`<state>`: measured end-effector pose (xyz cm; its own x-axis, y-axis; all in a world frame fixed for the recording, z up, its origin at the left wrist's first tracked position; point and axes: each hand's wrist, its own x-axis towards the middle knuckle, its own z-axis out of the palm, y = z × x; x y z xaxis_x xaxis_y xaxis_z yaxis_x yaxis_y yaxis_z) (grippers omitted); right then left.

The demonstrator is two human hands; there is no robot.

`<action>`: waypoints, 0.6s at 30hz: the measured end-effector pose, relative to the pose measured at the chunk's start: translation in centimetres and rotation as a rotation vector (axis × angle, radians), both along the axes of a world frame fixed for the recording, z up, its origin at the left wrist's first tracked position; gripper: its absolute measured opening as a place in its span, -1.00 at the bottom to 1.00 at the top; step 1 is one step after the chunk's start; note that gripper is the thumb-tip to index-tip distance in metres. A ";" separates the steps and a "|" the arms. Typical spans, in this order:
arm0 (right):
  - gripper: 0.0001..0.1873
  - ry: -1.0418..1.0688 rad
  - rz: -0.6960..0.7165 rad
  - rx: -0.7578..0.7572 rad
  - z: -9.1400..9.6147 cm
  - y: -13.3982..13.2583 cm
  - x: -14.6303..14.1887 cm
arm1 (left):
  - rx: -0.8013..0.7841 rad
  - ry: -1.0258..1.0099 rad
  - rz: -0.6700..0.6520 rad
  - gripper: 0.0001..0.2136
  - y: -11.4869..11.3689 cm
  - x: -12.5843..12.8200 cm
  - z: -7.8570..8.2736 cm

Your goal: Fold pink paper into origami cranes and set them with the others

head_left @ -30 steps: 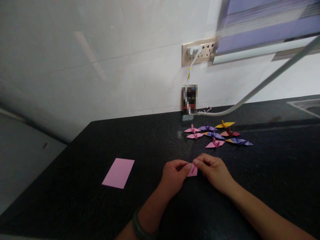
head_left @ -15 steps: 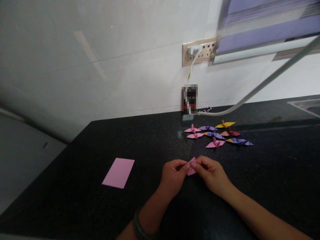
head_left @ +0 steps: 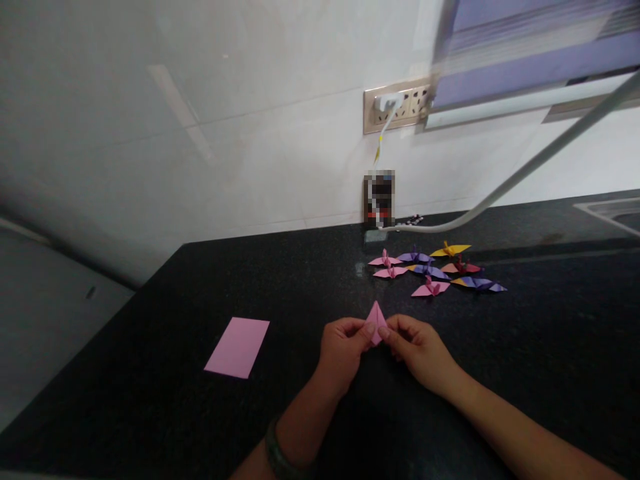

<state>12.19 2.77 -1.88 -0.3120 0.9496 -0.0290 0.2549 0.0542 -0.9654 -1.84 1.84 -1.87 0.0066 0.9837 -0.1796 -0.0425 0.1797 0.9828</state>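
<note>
Between my two hands is a folded piece of pink origami paper [head_left: 377,319], its narrow point facing away from me and a crease running down its middle. My left hand [head_left: 345,345] pinches its left side between thumb and fingers. On the right side, my right hand [head_left: 416,343] grips it the same way, thumb on top. The fingertips beneath the paper are partly hidden. A flat pink sheet of paper [head_left: 238,347] lies on the dark countertop [head_left: 150,393] to the left of my hands.
Several folded paper cranes, among them a pink crane [head_left: 431,288] and a yellow crane [head_left: 451,249], stand beyond my hands. A white cable [head_left: 480,212] droops across the right side. Behind rises a tiled wall [head_left: 280,167] with a socket panel [head_left: 397,107].
The folded pink paper has turned so its point faces away from me, and more of it shows. Both hands have shifted slightly left with it.
</note>
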 end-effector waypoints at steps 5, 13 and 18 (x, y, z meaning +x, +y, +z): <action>-0.75 -0.041 0.059 0.005 0.2 -0.1 0.1 | 0.017 -0.085 -0.024 -0.79 -0.1 0.1 0.6; -0.79 0.008 0.039 -0.038 0.0 0.1 0.1 | -0.028 -0.100 0.069 -0.80 0.2 -0.4 0.4; -0.77 0.110 -0.077 -0.050 0.1 0.4 0.4 | -0.098 -0.111 -0.100 -0.82 0.0 -0.2 0.4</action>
<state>12.61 3.21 -1.74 -0.2417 0.9692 -0.0465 0.1494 -0.0102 -0.9887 -2.03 1.80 -1.48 0.1291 0.9551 -0.2668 -0.1268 0.2828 0.9508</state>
